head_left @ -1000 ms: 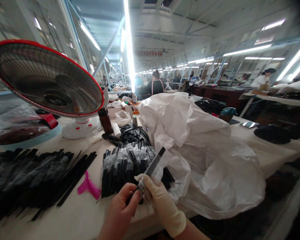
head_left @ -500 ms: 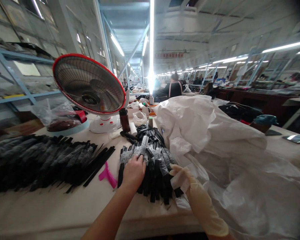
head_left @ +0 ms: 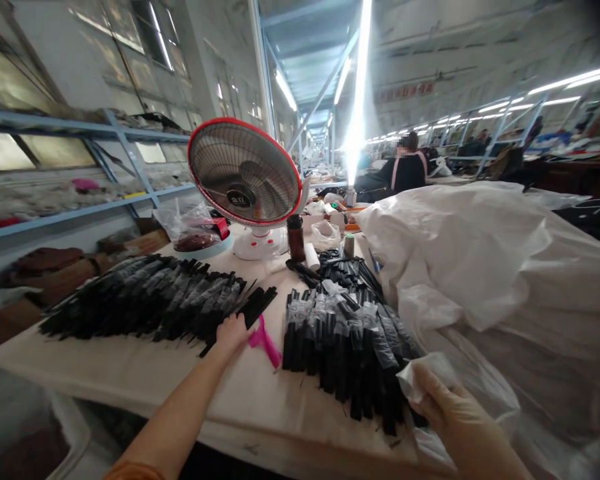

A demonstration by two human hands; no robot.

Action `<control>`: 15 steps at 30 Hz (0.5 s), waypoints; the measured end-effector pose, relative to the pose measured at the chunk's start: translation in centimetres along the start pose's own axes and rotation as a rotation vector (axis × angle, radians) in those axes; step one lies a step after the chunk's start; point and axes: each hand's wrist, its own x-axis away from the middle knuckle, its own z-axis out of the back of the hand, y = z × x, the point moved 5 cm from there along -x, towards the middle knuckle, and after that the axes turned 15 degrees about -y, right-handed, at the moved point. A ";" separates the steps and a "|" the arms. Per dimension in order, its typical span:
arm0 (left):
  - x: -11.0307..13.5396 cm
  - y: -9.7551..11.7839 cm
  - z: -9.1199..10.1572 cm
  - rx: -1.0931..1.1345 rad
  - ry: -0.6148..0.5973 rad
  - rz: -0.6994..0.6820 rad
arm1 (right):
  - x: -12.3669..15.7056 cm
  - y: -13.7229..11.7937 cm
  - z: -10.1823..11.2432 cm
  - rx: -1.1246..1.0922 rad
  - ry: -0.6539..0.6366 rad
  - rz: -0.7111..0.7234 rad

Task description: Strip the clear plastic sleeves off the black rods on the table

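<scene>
My bare left hand (head_left: 231, 332) has its fingers closed over flat black strips (head_left: 259, 303) at the right end of the left-hand pile. The fingertips are partly hidden against them. On my right hand (head_left: 443, 403) is a pale yellowish glove, and it pinches a small piece of thin white plastic film (head_left: 420, 379). Just left of that hand, bundles of black strips (head_left: 330, 360) wrapped in clear film lie side by side. A larger heap of similar wrapped bundles (head_left: 145, 297) fills the left of the table. A bright pink piece (head_left: 267, 343) lies between the two groups.
A red-rimmed fan (head_left: 245, 173) stands at the back, beside a dark brown bottle (head_left: 295, 239) and a thread cone (head_left: 349, 245). Crumpled white plastic sheeting (head_left: 460, 247) covers the right side. A person (head_left: 409, 163) in dark clothes sits farther off. Shelves (head_left: 60, 217) line the left.
My left hand has left the wrapped bundles in the middle and moved left onto the black strips. The view has turned left. My right hand still holds the film.
</scene>
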 end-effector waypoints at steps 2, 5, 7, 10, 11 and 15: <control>-0.2 0.3 0.0 -0.009 0.025 -0.027 | -0.4 0.0 0.2 0.015 0.034 0.004; -0.4 3.4 1.4 -0.001 0.106 -0.160 | -0.6 -0.7 0.5 0.035 0.114 0.027; -0.5 7.0 2.9 0.009 0.141 -0.313 | -0.8 -1.3 0.3 0.082 0.137 0.020; -0.7 13.3 5.6 0.000 0.143 -0.568 | -1.6 -1.7 -0.5 0.189 0.096 0.008; -0.6 15.4 6.5 -0.016 0.135 -0.642 | -2.0 -1.6 -0.8 0.203 0.074 0.000; 0.0 22.7 8.7 -0.155 0.029 -0.878 | -2.6 -0.6 -0.6 0.164 0.098 -0.048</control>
